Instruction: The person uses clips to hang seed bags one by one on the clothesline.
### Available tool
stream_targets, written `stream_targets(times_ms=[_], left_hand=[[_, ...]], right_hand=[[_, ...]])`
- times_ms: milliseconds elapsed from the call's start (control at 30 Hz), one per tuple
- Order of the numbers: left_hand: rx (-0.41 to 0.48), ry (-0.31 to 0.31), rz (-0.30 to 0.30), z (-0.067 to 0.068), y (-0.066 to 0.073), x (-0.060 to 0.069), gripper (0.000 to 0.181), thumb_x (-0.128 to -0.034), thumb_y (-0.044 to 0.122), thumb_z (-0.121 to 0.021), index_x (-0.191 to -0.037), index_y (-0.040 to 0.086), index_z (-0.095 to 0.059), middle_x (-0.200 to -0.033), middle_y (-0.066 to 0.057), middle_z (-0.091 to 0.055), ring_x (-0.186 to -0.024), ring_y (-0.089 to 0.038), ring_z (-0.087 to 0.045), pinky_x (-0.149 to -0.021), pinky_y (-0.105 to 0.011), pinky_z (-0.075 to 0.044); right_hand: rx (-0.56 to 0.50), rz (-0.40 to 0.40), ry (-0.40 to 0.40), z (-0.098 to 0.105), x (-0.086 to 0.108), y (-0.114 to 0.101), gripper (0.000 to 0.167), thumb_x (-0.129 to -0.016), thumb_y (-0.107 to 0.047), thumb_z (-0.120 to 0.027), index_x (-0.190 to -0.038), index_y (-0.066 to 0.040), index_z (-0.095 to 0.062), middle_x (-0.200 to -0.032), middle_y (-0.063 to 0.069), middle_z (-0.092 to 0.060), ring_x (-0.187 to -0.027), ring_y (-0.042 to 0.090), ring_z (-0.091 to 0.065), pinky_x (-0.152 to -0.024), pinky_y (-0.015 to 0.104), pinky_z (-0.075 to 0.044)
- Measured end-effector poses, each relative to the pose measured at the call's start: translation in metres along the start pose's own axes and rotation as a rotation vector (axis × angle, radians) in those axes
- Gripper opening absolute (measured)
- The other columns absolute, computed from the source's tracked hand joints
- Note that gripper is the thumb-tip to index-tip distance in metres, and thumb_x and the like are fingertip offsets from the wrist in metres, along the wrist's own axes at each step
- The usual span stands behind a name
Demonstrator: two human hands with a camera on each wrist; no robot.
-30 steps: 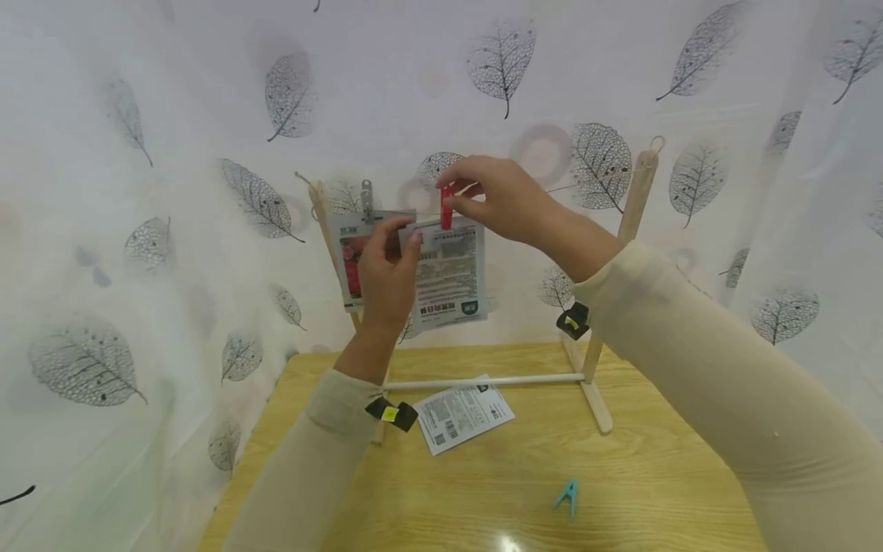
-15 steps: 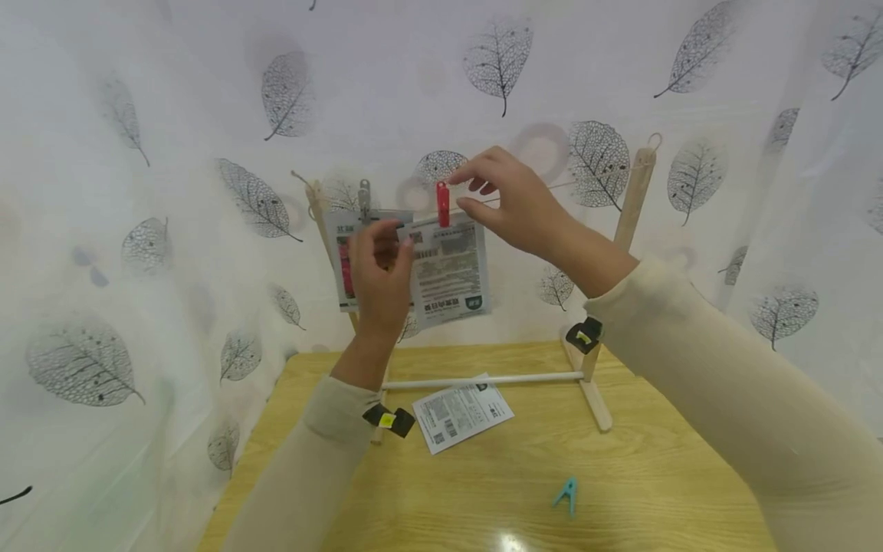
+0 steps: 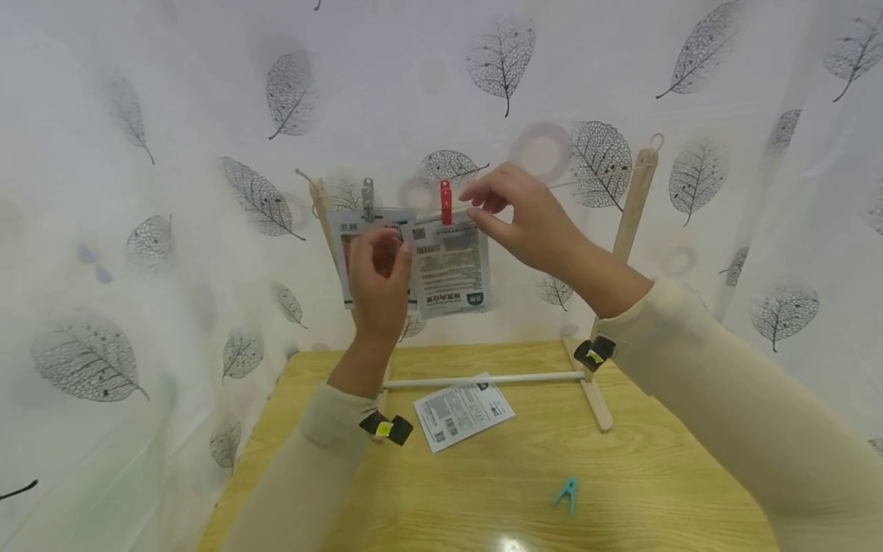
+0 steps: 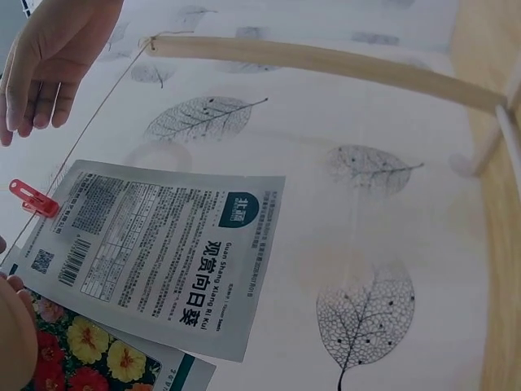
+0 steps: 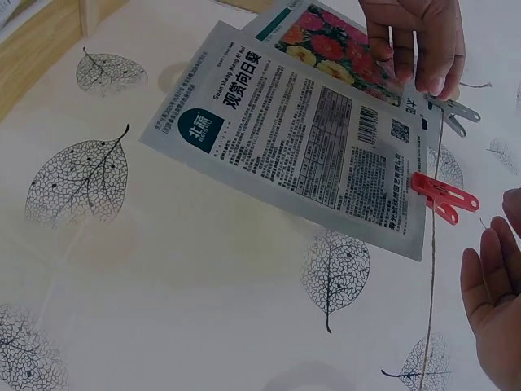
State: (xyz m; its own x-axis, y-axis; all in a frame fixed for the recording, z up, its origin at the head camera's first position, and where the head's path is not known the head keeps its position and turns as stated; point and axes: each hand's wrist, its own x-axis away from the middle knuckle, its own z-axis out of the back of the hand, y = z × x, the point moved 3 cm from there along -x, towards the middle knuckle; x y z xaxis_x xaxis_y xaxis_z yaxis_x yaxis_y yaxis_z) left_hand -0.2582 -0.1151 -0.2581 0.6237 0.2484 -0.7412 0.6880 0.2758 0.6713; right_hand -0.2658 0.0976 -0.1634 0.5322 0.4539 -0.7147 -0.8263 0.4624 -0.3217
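A grey text-covered packet (image 3: pixel 451 268) hangs from a string, held by a red clip (image 3: pixel 446 202); the right wrist view shows the packet (image 5: pixel 285 134) and red clip (image 5: pixel 444 197) close up. Left of it, partly overlapped, a flower packet (image 5: pixel 342 49) hangs from a grey clip (image 3: pixel 368 199). My left hand (image 3: pixel 379 287) is in front of the flower packet with fingers loosely bent, holding nothing visible. Just right of the red clip, my right hand (image 3: pixel 527 215) is off the clip, its fingers relaxed and apart; it also shows in the left wrist view (image 4: pixel 61 61).
The string runs between two wooden posts, the right one (image 3: pixel 635 203) taller in view. A white rod (image 3: pixel 483 379) joins their bases. Another packet (image 3: pixel 464 414) lies on the wooden table (image 3: pixel 483 498) beneath the rod, and a blue clip (image 3: pixel 567 495) lies nearer the front.
My right hand has let go of the red clip and moved right and slightly down. My left hand has drawn back from the packets' edge, slightly left and down. The text-covered packet hangs straighter.
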Motion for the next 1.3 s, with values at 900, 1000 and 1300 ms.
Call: stream_targets(times_ms=[900, 1000, 1300], left_hand=[[0.072, -0.091, 0.048, 0.006, -0.005, 0.022, 0.029, -0.1002, 0.022, -0.064, -0.121, 0.002, -0.061, -0.110, -0.009, -0.063, -0.094, -0.013, -0.058, -0.077, -0.019, -0.048], [0.050, -0.095, 0.058, 0.006, -0.004, 0.025, 0.028, -0.1005, 0.024, -0.063, -0.121, 0.004, -0.061, -0.111, -0.009, -0.064, -0.094, -0.013, -0.058, -0.078, -0.019, -0.049], [0.042, -0.106, 0.069, 0.006, -0.005, 0.032, 0.026, -0.0996, 0.021, -0.065, -0.121, 0.006, -0.062, -0.113, -0.008, -0.064, -0.100, -0.012, -0.060, -0.080, -0.020, -0.051]], right_hand=[[-0.058, -0.031, -0.033, -0.015, 0.045, 0.011, 0.021, -0.097, -0.007, -0.066, -0.117, 0.000, -0.067, -0.113, 0.011, -0.066, -0.100, 0.021, -0.064, -0.088, 0.037, -0.057], [-0.063, -0.037, -0.030, -0.017, 0.051, 0.014, 0.022, -0.097, -0.008, -0.066, -0.118, -0.002, -0.068, -0.114, 0.010, -0.067, -0.100, 0.021, -0.064, -0.089, 0.036, -0.057], [-0.075, -0.078, -0.016, -0.019, 0.064, 0.024, 0.022, -0.097, -0.007, -0.066, -0.117, 0.000, -0.068, -0.113, 0.010, -0.067, -0.101, 0.020, -0.063, -0.089, 0.037, -0.057]])
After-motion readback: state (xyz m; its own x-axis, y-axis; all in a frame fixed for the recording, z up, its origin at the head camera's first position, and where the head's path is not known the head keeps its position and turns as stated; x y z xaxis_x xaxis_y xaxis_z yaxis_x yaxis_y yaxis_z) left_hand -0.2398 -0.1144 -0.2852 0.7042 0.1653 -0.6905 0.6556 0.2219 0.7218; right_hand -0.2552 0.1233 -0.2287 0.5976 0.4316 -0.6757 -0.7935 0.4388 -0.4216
